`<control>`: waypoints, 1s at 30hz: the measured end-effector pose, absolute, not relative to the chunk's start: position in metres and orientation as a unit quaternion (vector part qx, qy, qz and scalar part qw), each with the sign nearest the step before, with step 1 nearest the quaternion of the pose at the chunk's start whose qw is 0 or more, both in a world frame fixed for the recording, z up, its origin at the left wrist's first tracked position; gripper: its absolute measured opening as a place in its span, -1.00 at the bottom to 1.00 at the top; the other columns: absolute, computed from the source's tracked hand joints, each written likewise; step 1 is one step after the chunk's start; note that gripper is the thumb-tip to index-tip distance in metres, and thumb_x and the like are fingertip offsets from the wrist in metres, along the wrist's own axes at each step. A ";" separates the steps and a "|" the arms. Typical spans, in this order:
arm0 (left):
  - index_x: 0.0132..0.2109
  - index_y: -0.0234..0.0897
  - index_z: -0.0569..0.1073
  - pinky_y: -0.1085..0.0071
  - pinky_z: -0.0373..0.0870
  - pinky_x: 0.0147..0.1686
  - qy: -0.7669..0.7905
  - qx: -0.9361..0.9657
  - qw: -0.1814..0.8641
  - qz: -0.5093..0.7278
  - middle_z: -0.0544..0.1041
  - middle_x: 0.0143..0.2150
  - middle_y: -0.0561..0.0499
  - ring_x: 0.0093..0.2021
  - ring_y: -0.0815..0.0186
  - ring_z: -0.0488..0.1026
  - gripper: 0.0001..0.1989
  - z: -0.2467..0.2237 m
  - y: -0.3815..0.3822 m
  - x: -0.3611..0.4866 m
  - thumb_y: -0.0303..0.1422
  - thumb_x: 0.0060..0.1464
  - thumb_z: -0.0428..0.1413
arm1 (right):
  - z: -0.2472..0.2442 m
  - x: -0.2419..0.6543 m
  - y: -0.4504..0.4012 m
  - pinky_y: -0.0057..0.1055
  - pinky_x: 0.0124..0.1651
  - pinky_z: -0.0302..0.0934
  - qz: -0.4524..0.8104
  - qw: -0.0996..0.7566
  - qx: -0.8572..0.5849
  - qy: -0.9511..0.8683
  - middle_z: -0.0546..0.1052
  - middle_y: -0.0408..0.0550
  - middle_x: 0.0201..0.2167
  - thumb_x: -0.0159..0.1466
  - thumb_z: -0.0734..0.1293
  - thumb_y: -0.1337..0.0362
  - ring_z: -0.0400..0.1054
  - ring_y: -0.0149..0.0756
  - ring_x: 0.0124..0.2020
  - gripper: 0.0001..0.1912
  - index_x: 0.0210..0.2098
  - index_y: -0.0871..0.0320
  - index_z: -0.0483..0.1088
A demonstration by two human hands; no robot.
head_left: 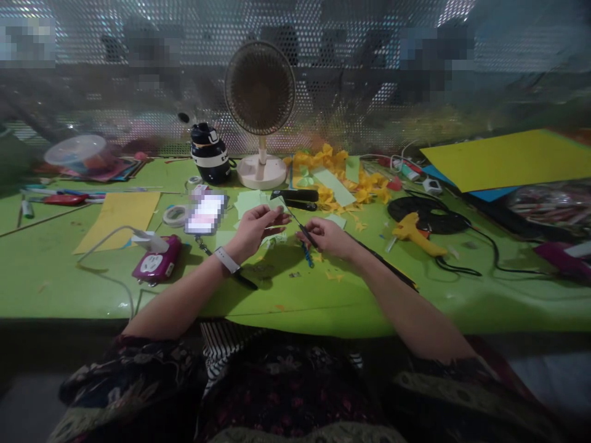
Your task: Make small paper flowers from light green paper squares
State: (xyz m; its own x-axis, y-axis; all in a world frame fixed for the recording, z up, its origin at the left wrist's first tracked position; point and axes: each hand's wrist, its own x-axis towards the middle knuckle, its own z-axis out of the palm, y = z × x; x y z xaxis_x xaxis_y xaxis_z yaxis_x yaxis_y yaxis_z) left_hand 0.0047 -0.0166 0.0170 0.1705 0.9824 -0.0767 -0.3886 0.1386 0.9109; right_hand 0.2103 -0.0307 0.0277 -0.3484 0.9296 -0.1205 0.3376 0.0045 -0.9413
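My left hand [256, 226], with a pale watch band at the wrist, pinches a small piece of light green paper [279, 201] at its fingertips. Closed around a slim tool with a dark handle [308, 236] is my right hand [329, 237]. The tool's thin tip points up and left, at the paper; its exact kind cannot be made out. Below the right fingers is a small blue item [307, 255]. Behind the hands lie light green paper sheets [252, 200] and a black stapler-like object [295, 198].
A fan [261, 169], a dark bottle [210, 157] and orange-yellow paper pieces [367, 184] stand or lie at the back. A phone [206, 212] and a purple power strip [157, 261] are left. To the right are a yellow glue gun [418, 234], a cable and yellow sheets [512, 160].
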 end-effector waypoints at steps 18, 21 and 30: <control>-0.29 -0.33 0.48 0.41 0.54 -0.22 0.377 0.399 0.649 0.526 0.67 -0.30 -0.08 -0.25 0.31 0.64 -0.75 0.012 -0.011 0.002 -0.27 0.06 0.35 | 0.026 0.214 -0.030 -0.43 -0.50 0.02 0.496 0.272 -0.499 -0.657 0.46 -0.15 -0.52 0.10 0.48 -0.20 0.23 -0.42 -0.54 -0.45 -0.35 0.14 0.33; -0.31 -0.34 0.46 0.39 0.54 -0.20 0.383 0.411 0.645 0.518 0.67 -0.30 -0.09 -0.27 0.32 0.64 -0.72 0.012 -0.012 0.002 -0.26 0.05 0.36 | 0.026 0.213 -0.029 -0.43 -0.48 0.04 0.504 0.272 -0.496 -0.652 0.47 -0.15 -0.51 0.07 0.49 -0.21 0.25 -0.41 -0.53 -0.44 -0.35 0.14 0.32; -0.30 -0.34 0.47 0.41 0.54 -0.21 0.378 0.412 0.653 0.510 0.67 -0.30 -0.09 -0.28 0.33 0.64 -0.68 0.011 -0.013 0.003 -0.22 0.00 0.39 | 0.026 0.213 -0.028 -0.42 -0.47 0.04 0.491 0.280 -0.496 -0.659 0.46 -0.15 -0.51 0.06 0.49 -0.22 0.25 -0.41 -0.53 -0.44 -0.37 0.14 0.32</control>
